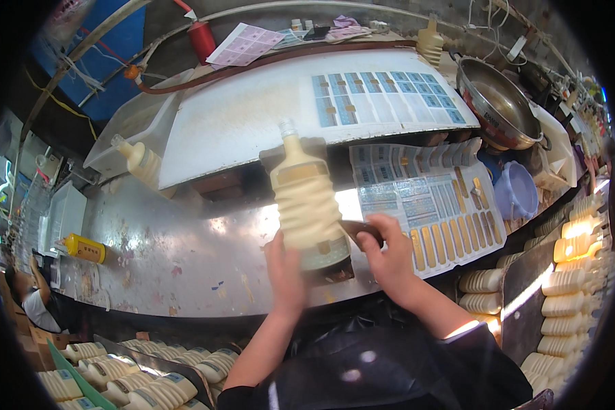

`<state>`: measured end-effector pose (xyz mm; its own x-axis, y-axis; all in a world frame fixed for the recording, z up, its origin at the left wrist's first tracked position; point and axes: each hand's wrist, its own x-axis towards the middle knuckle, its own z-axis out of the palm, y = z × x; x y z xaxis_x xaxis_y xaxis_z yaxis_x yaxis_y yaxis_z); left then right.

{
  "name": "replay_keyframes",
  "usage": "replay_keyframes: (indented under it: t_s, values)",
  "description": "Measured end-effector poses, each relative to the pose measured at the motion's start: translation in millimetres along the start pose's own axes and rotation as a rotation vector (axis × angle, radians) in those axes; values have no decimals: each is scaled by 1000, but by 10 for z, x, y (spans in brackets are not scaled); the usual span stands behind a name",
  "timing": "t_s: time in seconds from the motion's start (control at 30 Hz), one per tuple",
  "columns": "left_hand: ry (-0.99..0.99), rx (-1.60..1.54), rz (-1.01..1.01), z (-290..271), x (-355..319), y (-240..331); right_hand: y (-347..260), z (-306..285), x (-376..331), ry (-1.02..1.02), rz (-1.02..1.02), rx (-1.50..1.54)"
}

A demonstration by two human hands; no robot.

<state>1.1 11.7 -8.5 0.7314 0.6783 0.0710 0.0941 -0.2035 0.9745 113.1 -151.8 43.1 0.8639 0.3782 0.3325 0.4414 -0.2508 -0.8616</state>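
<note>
Across the metal table before you lie sheets of blue and yellow labels, with a steel wok at the far right and rows of filled cream bottles stacked at your right side. At its near edge a ribbed cream bottle stands upright between your hands, cap away from you; your left hand is closed around its lower left side, and your right hand presses curled fingers on a dark strip just beside the bottle's base.
</note>
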Motion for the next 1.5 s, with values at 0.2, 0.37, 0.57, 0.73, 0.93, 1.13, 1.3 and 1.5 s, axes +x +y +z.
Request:
replay_keyframes:
  t_s: [0.2,0.37,0.57,0.73,0.93,1.13,1.3,1.5]
  values:
    - [-55,-587,-160,-4,45,-29,-588,197,-40,-318,-819,-441]
    - [-132,-765,-207,-140,81,-207,-701,552,-121,-532,-898,-538]
    - [-118,-459,-207,-131,84,115,-751,421,793,-189,-234,42]
    - [-62,-224,-96,-16,41,-32,-789,647,1095,-346,-243,-177]
    - [-93,-339,-139,-139,4,-91,-375,584,1086,-43,-198,-214]
    - [-186,36,228,-195,30,-134,465,599,928,31,263,287]
    - [-9,241,381,-103,30,-182,534,515,1053,-13,289,348]
    - [-23,465,682,-329,147,500,306,-76,1074,-141,624,733]
